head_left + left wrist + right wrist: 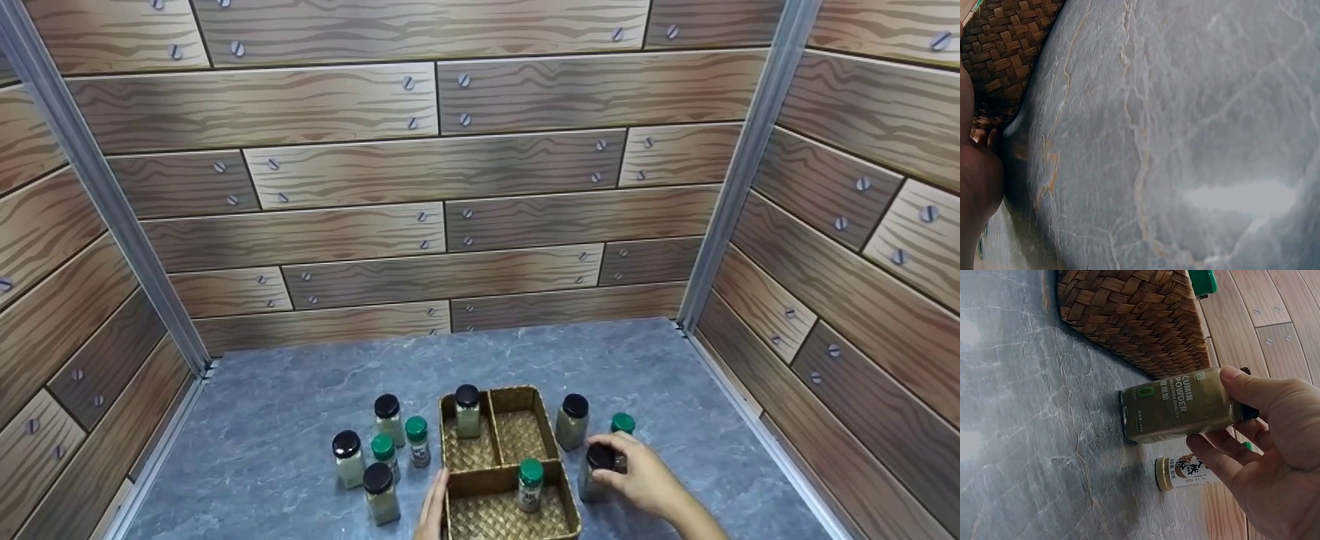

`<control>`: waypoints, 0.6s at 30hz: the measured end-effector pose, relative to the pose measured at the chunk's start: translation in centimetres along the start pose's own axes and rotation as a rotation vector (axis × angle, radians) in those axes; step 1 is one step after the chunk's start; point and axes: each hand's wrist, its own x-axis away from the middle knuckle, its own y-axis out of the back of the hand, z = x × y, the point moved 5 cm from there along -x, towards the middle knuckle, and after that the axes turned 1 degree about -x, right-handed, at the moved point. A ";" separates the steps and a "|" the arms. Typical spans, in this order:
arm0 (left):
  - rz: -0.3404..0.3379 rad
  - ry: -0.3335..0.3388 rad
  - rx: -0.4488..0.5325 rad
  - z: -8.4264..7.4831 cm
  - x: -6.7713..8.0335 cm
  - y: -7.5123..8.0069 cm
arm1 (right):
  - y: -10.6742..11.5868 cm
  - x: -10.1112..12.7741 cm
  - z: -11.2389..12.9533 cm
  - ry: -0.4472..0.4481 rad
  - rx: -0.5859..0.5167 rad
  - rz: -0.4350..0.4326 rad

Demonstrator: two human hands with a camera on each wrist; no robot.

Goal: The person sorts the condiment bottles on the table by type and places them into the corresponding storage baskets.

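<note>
The right hand (637, 476) pinches a jar (1176, 408) near its black cap, between the basket (521, 436) and the counter's (300, 390) right edge; its label reads "CUMIN POWDER", "SELECTION QUALITY"; a green-capped jar (1193, 473) just behind bears Chinese characters and a date beginning 2024; ten jars altogether, six black-capped, four green-capped: five toward the counter's left edge, two in the basket, three toward the right edge; the left hand (431, 510), fingers extended, rests along the basket's left wall.
</note>
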 end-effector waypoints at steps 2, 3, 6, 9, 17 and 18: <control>0.005 0.019 0.006 0.0 0.0 0.0 | 0.1 0.1 0.1 0.004 -0.023 0.014; 0.000 0.016 -0.004 -0.1 -0.1 0.0 | 0.1 0.1 0.1 0.008 -0.035 0.024; -0.023 -0.016 -0.042 -0.1 -0.2 0.0 | 0.3 0.1 0.2 0.009 -0.069 0.059; -0.049 -0.042 -0.078 -0.1 -0.2 0.1 | 0.3 0.1 0.2 0.002 -0.084 0.103; -0.044 -0.040 -0.070 0.5 0.0 0.3 | 0.8 -0.2 1.1 -0.016 -0.107 0.183; -0.046 -0.039 -0.068 0.5 0.0 0.3 | 1.0 -0.3 1.4 -0.022 -0.105 0.187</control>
